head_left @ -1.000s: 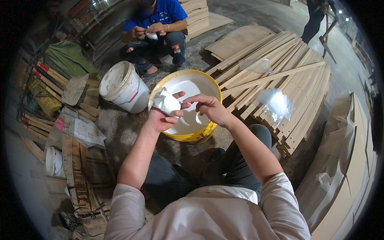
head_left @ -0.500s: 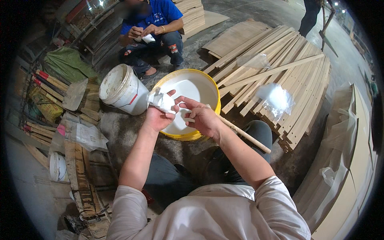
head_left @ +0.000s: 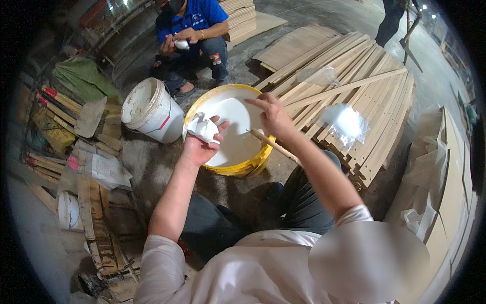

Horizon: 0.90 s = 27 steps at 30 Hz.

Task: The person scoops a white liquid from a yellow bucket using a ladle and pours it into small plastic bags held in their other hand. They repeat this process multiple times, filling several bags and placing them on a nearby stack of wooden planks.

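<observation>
My left hand (head_left: 200, 148) is turned palm up over the left rim of a yellow-rimmed bucket (head_left: 230, 171). In it rests a crumpled white bundle (head_left: 205, 130), thin and cloth-like or plastic; I cannot tell which. The fingers curl loosely beside the bundle. Over the bucket's right rim is my right hand (head_left: 276, 119), fingers stretched out to the left, with nothing visible in them. White liquid (head_left: 238, 119) lies inside the bucket. A wooden stick (head_left: 276, 147) leans across the near right rim, below my right hand, partly hidden by my forearm.
A dirty white pail (head_left: 154, 109) stands left of the bucket. Across from me a person in blue (head_left: 195, 25) squats, handling something white. Wooden slats (head_left: 354, 96) with clear plastic bags on them are stacked at right. Brushes with red-tipped handles (head_left: 58, 101) lie at far left.
My right hand has moved right, away from my left hand, and its fingers have straightened. The white bundle stays in my left hand and looks rounder. The squatting person's hands have shifted slightly.
</observation>
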Each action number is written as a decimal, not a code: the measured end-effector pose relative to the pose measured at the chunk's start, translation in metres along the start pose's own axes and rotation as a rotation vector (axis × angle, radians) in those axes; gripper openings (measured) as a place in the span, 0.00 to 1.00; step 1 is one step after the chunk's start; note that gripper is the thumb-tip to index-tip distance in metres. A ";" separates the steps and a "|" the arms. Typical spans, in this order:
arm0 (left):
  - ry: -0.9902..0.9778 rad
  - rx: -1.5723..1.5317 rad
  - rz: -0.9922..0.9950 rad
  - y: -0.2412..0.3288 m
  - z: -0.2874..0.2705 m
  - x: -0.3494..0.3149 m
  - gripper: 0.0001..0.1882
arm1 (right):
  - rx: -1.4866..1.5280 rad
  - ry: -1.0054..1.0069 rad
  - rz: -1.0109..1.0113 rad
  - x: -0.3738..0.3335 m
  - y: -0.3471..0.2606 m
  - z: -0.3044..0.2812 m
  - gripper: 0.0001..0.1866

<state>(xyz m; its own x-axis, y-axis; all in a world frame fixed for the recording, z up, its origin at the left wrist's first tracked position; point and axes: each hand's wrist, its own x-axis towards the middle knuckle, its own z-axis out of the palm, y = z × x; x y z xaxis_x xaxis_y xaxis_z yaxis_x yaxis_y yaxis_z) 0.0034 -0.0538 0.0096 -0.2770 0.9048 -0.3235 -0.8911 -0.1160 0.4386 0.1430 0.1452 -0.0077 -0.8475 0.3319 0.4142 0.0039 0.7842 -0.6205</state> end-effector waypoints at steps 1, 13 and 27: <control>0.003 -0.016 -0.011 0.003 -0.004 -0.003 0.22 | -0.460 -0.024 -0.033 -0.001 0.013 -0.006 0.26; -0.205 0.008 -0.174 0.029 0.008 -0.027 0.28 | -0.827 -0.367 -0.348 -0.025 0.036 -0.049 0.25; 0.130 -0.027 0.310 -0.037 0.015 0.027 0.17 | 1.119 -0.005 0.624 -0.003 -0.074 0.014 0.20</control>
<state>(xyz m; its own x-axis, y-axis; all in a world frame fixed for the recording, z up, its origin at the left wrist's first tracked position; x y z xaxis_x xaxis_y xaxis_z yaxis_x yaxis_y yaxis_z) 0.0342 -0.0193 -0.0029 -0.5786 0.7650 -0.2828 -0.7659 -0.3904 0.5109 0.1375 0.0787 0.0277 -0.8654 0.4783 -0.1495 -0.0441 -0.3699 -0.9280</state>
